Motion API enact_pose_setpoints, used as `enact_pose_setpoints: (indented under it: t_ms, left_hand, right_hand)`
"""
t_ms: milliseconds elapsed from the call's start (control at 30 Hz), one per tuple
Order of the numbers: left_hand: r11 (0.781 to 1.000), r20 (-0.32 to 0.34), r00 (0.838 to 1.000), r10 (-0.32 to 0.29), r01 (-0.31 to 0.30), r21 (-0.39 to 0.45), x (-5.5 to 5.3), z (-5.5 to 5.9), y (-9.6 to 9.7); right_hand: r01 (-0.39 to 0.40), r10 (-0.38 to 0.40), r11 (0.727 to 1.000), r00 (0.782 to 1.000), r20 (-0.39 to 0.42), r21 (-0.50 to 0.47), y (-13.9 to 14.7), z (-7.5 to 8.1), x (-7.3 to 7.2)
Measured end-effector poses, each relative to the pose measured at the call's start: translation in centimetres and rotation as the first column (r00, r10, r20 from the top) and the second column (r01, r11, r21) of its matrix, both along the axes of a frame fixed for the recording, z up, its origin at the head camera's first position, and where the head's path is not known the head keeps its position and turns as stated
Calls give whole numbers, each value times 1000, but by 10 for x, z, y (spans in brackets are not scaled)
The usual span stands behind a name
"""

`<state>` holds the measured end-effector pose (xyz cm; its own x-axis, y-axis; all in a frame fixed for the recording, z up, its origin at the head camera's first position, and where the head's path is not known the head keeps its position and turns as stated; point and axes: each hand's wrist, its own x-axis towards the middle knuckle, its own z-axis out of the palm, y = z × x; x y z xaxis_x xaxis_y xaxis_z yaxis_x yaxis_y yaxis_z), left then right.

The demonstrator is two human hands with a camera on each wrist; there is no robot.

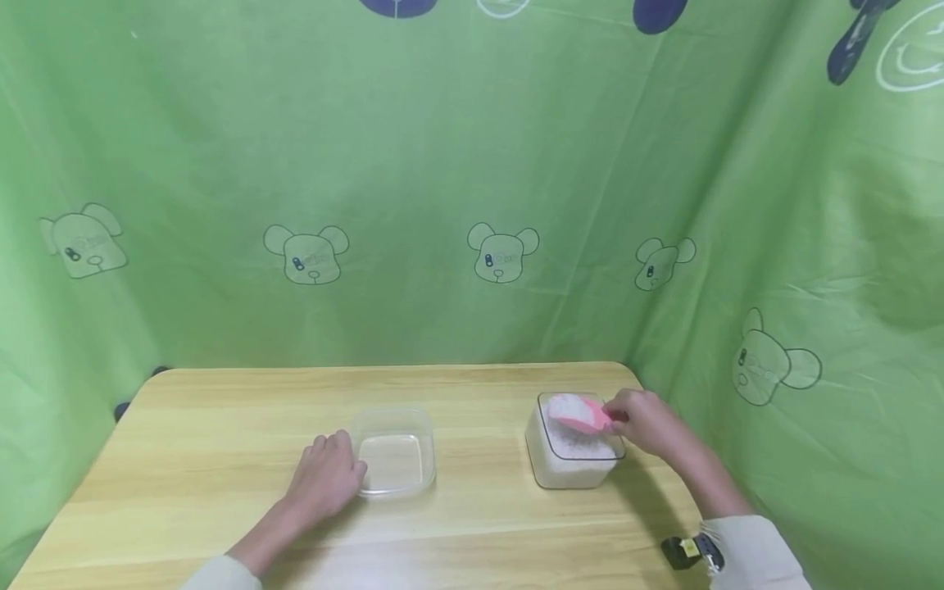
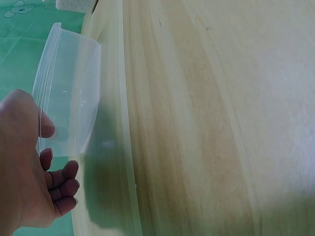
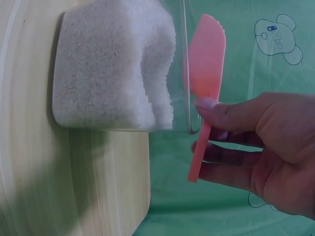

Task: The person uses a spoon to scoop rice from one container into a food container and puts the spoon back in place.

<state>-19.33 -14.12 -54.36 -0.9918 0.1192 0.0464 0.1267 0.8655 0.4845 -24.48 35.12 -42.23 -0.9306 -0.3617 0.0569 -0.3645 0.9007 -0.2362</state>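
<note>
Scoop (image 3: pixel 207 54) gripped in my right fingers (image 3: pixel 229 156), tub (image 2: pixel 81 93) pinched by my left fingers (image 2: pixel 65 189), I should hold the heaped rice (image 1: pixel 566 407) level above the box (image 1: pixel 566 477).

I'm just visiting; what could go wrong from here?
White grains might spill from the loaded pink plastic scoop onto the pale wood-grain table if the right grip tilts. The scoop could bump the square, clear, grain-filled container close below. The empty, clear plastic tub might slide if the left grip loosens.
</note>
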Motion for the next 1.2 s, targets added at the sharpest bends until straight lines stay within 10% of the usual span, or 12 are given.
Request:
enact_pose_setpoints:
  t_ms: [1200]
  left_hand:
    - [1000, 6, 1000, 15, -15, 1, 0, -1, 0]
  right_hand:
    - [-65, 63, 997, 997, -34, -37, -51, 38, -16]
